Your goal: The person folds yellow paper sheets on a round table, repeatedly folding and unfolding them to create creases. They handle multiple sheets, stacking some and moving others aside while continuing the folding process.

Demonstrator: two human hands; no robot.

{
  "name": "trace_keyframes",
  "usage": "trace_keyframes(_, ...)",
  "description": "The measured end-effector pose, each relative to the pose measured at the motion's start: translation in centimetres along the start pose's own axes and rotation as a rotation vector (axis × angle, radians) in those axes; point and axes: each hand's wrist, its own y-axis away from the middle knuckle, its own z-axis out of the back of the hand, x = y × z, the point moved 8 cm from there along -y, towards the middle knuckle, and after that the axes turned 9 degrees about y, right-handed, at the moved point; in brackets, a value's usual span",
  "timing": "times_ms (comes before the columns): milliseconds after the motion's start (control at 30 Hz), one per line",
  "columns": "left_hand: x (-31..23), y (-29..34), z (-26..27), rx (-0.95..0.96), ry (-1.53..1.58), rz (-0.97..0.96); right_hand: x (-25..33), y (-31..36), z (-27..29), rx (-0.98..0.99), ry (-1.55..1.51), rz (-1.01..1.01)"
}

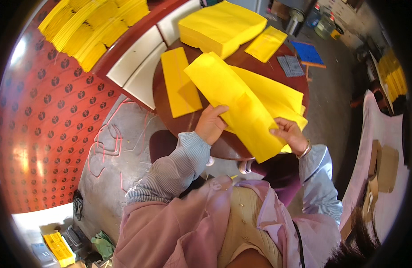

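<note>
Over the round brown table point(181, 126), bare along its left rim, I saw one long yellow piece point(233, 105), its long axis running from far left to near right. Left hand point(210, 125) and right hand point(293, 135) pinched its opposite edges, fingers closed. One yellow strip point(179, 82) lay left, one yellow block point(221, 24) beyond; layers underneath I could not count.
</note>
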Motion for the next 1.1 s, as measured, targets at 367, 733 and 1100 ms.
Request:
trace_keyframes(367,-26.6,-10.7,9.3,-0.094,-0.544,-0.149,3.6,-18.3,-16.6,0.019,-0.079,0.139)
trace_keyframes(733,-29.0,-16.2,21.0,-0.584,-0.981,-0.108,-3.0,-26.7,-17.4,-0.241,0.253,0.127)
trace_keyframes(1100,-29.6,-17.6,21.8,-0.659,-1.041,-0.132,-2.6,-26.5,-17.3,-0.253,0.321,0.115)
